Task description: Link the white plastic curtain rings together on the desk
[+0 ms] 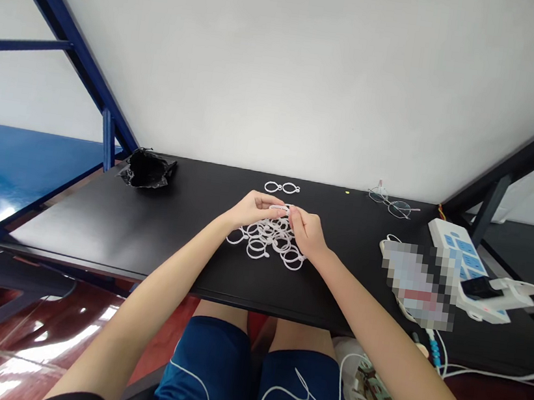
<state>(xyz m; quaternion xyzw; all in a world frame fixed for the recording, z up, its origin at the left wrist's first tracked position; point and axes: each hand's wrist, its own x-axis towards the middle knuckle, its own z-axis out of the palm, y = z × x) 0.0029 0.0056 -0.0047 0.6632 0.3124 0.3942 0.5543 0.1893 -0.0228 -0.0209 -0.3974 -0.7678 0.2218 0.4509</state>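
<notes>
Both hands meet above a pile of white plastic curtain rings (pixel 256 248), each with a small eyelet on its side. My left hand (pixel 254 210) pinches the left side of one white curtain ring (pixel 278 208) between thumb and fingers. My right hand (pixel 308 230) grips the same ring's right end, where the eyelet seems to sit; the fingertips hide the detail there. Behind the hands, two more curtain rings (pixel 272 187) lie side by side on the black table (pixel 186 215).
A crumpled black plastic bag (pixel 147 170) stands at the back left. At the right are eyeglasses (pixel 396 207), a blurred phone (pixel 416 285) and a white power strip (pixel 466 256) with cables. A white cord (pixel 284 389) crosses my lap. A wall (pixel 287 84) borders the table's back.
</notes>
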